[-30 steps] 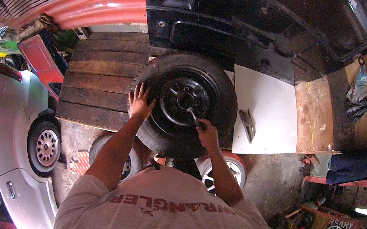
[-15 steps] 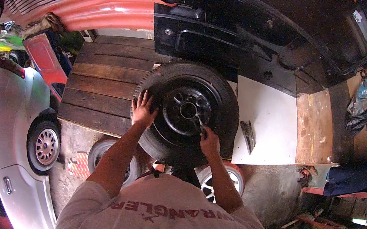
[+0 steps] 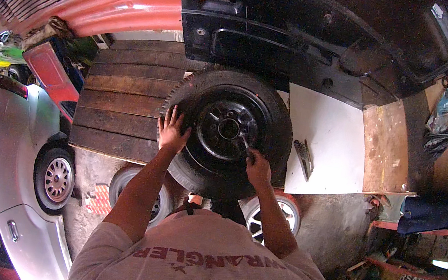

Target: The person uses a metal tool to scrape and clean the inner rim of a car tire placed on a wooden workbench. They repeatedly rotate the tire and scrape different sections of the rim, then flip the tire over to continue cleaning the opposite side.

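Note:
A black steel wheel rim (image 3: pixel 210 138) with its tyre (image 3: pixel 278 126) around it lies flat in front of me. My left hand (image 3: pixel 172 131) rests on the left side of the tyre, fingers stretched and spread. Closed around a slim metal hand tool (image 3: pixel 244 142) with a dark handle, my right hand (image 3: pixel 258 170) is over the near right part of the rim. The tool's tip points at the face of the rim by the centre hole; its exact kind is too small to tell.
The wheel lies across dark wooden planks (image 3: pixel 120 103) and a white board (image 3: pixel 330 138), where a dark metal tool (image 3: pixel 302 159) lies. A black panel (image 3: pixel 285 31) stands behind. Below are two wheels (image 3: pixel 127 184); a silver car (image 3: pixel 32 222) is at left.
The view has shifted slightly. My left hand stays spread on the tyre, and my right hand keeps hold of the tool at nearly the same spot on the rim.

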`<state>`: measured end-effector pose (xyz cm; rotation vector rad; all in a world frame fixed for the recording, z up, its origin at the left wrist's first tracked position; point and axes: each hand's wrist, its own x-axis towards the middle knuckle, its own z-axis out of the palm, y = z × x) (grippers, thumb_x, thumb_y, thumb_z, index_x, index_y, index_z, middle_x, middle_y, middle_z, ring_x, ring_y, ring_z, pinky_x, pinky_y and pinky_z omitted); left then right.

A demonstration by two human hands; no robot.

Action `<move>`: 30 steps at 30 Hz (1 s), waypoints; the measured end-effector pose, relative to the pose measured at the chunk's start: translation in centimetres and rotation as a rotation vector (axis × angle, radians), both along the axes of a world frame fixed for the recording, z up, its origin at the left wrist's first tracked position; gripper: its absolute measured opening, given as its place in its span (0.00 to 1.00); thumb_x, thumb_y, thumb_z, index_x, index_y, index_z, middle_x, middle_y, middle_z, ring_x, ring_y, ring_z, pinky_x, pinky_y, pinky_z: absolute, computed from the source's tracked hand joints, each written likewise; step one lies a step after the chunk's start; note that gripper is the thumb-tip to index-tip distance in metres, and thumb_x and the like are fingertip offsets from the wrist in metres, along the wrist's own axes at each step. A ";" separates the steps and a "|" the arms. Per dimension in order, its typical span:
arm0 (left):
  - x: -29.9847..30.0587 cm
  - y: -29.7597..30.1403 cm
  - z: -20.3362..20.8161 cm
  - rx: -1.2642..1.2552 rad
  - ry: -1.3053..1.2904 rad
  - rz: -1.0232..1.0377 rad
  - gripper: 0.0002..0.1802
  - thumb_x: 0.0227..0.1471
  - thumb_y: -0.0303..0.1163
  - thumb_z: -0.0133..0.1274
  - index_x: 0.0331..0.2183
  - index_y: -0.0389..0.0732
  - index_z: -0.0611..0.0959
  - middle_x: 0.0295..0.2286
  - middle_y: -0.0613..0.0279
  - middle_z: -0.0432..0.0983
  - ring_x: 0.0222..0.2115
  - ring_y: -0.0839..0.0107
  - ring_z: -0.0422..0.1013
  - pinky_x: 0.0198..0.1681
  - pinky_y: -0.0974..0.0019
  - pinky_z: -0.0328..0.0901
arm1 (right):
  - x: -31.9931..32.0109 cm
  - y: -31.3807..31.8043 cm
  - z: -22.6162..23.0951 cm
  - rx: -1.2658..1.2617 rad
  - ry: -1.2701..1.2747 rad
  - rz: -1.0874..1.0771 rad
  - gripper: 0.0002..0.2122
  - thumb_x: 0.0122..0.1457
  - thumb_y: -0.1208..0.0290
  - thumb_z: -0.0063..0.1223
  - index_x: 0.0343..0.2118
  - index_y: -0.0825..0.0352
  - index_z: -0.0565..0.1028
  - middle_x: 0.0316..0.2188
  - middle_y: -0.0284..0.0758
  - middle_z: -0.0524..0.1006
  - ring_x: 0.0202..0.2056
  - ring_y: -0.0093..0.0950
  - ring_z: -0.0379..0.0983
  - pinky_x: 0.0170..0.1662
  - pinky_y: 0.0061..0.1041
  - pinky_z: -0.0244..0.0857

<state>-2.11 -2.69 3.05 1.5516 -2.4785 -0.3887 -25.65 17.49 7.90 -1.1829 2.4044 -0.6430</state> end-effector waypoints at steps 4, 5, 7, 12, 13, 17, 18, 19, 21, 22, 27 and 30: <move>0.1 0.2 0.0 0.012 0.010 0.019 0.36 0.51 0.51 0.50 0.60 0.51 0.63 0.65 0.65 0.41 0.65 0.61 0.38 0.65 0.45 0.33 | -0.7 0.2 0.9 -0.064 -0.031 0.014 0.14 0.57 0.65 0.51 0.47 0.58 0.74 0.37 0.46 0.78 0.40 0.46 0.75 0.44 0.42 0.68; -0.2 0.2 0.2 0.016 0.018 0.013 0.36 0.51 0.51 0.50 0.60 0.51 0.63 0.65 0.65 0.41 0.65 0.61 0.38 0.65 0.46 0.33 | -1.6 -0.1 0.3 -0.110 -0.021 0.001 0.15 0.57 0.65 0.51 0.47 0.59 0.73 0.37 0.46 0.78 0.39 0.46 0.75 0.43 0.43 0.69; -0.9 0.2 0.8 0.028 0.015 0.005 0.37 0.51 0.52 0.50 0.60 0.51 0.63 0.65 0.66 0.41 0.65 0.61 0.37 0.65 0.46 0.33 | -3.4 -0.6 -1.6 -0.205 0.002 -0.025 0.15 0.57 0.65 0.51 0.48 0.59 0.73 0.36 0.47 0.78 0.39 0.46 0.75 0.43 0.43 0.69; -0.4 0.2 1.0 0.062 -0.015 0.017 0.37 0.51 0.52 0.50 0.60 0.51 0.63 0.65 0.66 0.41 0.65 0.62 0.37 0.65 0.47 0.33 | -0.6 -0.4 -1.7 -0.043 0.030 -0.021 0.14 0.56 0.69 0.53 0.47 0.58 0.74 0.38 0.43 0.78 0.42 0.44 0.75 0.44 0.39 0.69; -0.2 0.2 0.9 0.056 -0.027 0.018 0.37 0.51 0.52 0.50 0.60 0.51 0.63 0.65 0.66 0.41 0.65 0.62 0.37 0.65 0.47 0.33 | 0.0 -0.2 -1.2 0.000 -0.016 -0.025 0.14 0.56 0.69 0.53 0.47 0.58 0.74 0.39 0.43 0.78 0.42 0.44 0.75 0.44 0.39 0.69; -0.1 0.1 0.5 0.026 -0.043 0.013 0.37 0.51 0.52 0.49 0.60 0.52 0.62 0.65 0.66 0.41 0.65 0.61 0.37 0.65 0.46 0.33 | 0.1 0.1 0.5 -0.029 -0.007 0.011 0.14 0.56 0.68 0.53 0.46 0.56 0.74 0.39 0.43 0.78 0.42 0.44 0.75 0.44 0.40 0.69; -0.2 0.1 0.5 0.015 -0.042 0.007 0.37 0.51 0.52 0.49 0.60 0.52 0.62 0.65 0.66 0.41 0.65 0.61 0.37 0.65 0.46 0.33 | -0.8 -0.4 0.4 -0.049 0.008 -0.004 0.14 0.56 0.67 0.53 0.46 0.56 0.74 0.39 0.43 0.78 0.42 0.44 0.75 0.44 0.40 0.69; -0.3 0.1 0.5 0.019 -0.045 0.005 0.37 0.52 0.52 0.49 0.60 0.52 0.62 0.65 0.66 0.41 0.65 0.61 0.37 0.65 0.46 0.33 | -1.4 -0.8 0.2 -0.070 0.023 -0.018 0.14 0.56 0.67 0.52 0.46 0.56 0.74 0.39 0.43 0.78 0.42 0.44 0.75 0.44 0.41 0.69; -0.5 0.1 0.6 0.028 -0.048 0.007 0.36 0.52 0.51 0.49 0.60 0.53 0.62 0.65 0.66 0.41 0.65 0.61 0.37 0.65 0.46 0.33 | -1.9 -1.5 0.2 -0.052 0.056 -0.039 0.13 0.56 0.67 0.52 0.45 0.56 0.74 0.38 0.43 0.78 0.41 0.45 0.75 0.43 0.41 0.69; -0.6 0.1 0.6 0.029 -0.046 0.007 0.36 0.52 0.51 0.49 0.60 0.53 0.62 0.65 0.66 0.41 0.65 0.61 0.37 0.65 0.46 0.33 | -2.0 -1.6 0.1 -0.044 0.072 -0.050 0.13 0.56 0.66 0.52 0.45 0.56 0.74 0.38 0.43 0.78 0.41 0.45 0.75 0.43 0.41 0.69; -0.2 0.1 0.4 0.009 -0.043 0.007 0.36 0.52 0.51 0.48 0.60 0.53 0.62 0.65 0.65 0.41 0.65 0.61 0.38 0.65 0.46 0.34 | 1.1 0.2 0.4 0.063 0.058 0.003 0.13 0.56 0.66 0.52 0.46 0.55 0.73 0.36 0.44 0.79 0.40 0.47 0.74 0.42 0.42 0.69; -0.4 0.1 0.9 0.025 -0.033 0.007 0.36 0.52 0.51 0.49 0.60 0.53 0.62 0.64 0.65 0.42 0.65 0.60 0.38 0.65 0.46 0.33 | 1.4 1.0 0.2 -0.007 0.035 0.013 0.14 0.56 0.65 0.52 0.47 0.54 0.72 0.35 0.44 0.79 0.40 0.47 0.75 0.42 0.43 0.68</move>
